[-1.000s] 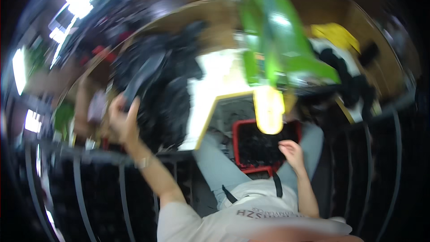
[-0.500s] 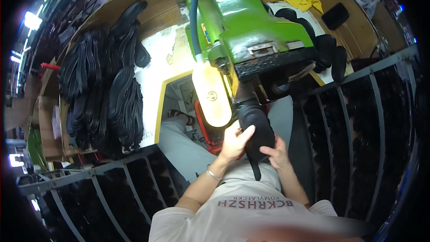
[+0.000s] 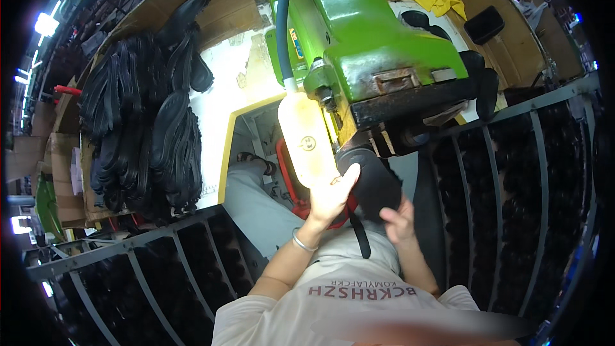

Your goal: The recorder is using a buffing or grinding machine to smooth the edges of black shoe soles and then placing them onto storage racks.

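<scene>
Both hands, left hand (image 3: 330, 197) and right hand (image 3: 398, 221), grip the black sole (image 3: 375, 182) jammed under the green machine (image 3: 378, 45), racks crowding both sides, sole angled more sideways than half a second ago.

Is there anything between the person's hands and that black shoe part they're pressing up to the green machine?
Nothing visible. The left hand lies flat against the black shoe piece and the right hand touches its lower end. The piece itself already sits right under the green machine, with no gap showing.

Bright overhead light, glare on green machine (image 3: 378, 38), ceiling lamps (image 3: 46, 24) flaring, dark bent fisheye rim, sharp centre
</scene>
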{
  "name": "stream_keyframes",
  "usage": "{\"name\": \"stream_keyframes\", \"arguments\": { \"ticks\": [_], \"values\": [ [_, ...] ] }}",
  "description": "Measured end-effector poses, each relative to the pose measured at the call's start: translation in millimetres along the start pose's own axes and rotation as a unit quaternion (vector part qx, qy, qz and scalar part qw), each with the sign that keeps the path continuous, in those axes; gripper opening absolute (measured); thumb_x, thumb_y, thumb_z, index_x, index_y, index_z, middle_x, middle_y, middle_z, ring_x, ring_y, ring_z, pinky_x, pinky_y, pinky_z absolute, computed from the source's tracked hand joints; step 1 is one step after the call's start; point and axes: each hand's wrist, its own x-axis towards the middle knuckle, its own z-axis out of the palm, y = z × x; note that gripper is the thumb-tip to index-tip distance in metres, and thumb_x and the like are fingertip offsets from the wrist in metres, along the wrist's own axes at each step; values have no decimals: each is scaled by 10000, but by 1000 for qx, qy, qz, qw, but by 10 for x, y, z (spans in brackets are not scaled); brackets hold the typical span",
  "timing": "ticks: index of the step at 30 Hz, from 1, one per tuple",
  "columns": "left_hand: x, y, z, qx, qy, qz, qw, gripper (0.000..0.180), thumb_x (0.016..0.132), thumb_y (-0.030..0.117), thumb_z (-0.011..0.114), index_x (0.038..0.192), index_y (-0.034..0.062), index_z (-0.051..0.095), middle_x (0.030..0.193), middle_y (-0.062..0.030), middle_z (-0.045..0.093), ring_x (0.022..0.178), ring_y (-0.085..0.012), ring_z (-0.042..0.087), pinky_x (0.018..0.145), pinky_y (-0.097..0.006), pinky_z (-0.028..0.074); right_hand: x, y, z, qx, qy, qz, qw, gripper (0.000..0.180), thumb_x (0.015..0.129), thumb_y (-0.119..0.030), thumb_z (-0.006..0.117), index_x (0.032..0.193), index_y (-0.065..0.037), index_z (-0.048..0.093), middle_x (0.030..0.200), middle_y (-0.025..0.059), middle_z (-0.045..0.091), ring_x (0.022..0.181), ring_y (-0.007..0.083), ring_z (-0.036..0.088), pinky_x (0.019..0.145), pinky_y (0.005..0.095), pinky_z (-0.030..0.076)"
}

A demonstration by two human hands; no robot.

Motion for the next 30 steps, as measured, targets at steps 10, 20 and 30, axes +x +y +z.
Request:
{"name": "stream_keyframes", "arguments": {
  "ticks": [10,20,30],
  "values": [
    [119,-161,-233,41,-49,60,996,227,816,5,636,1033,-37,582,867,-34,621,772,-93,557,710,-228,456,782,-905,228,-79,-5,-144,986,416,708,32,647,1094,-3,497,955,100,608,863,173,612,815,292,497],
    [-214,-180,-977,-168,-12,-44,985,297,792,10,676,1056,-81,575,968,-99,651,859,-139,612,805,-268,482,851,-679,896,-144,-96,-79,982,443,638,51,697,1066,8,595,986,52,634,883,122,597,807,243,465],
    [193,-80,-348,18,-132,45,990,269,831,78,669,1076,-14,607,968,-73,642,878,-141,594,787,-263,475,775,-294,925,-286,-65,-141,946,447,757,-41,714,1156,-1,517,1040,59,610,933,129,578,832,271,463]
  ]
}}
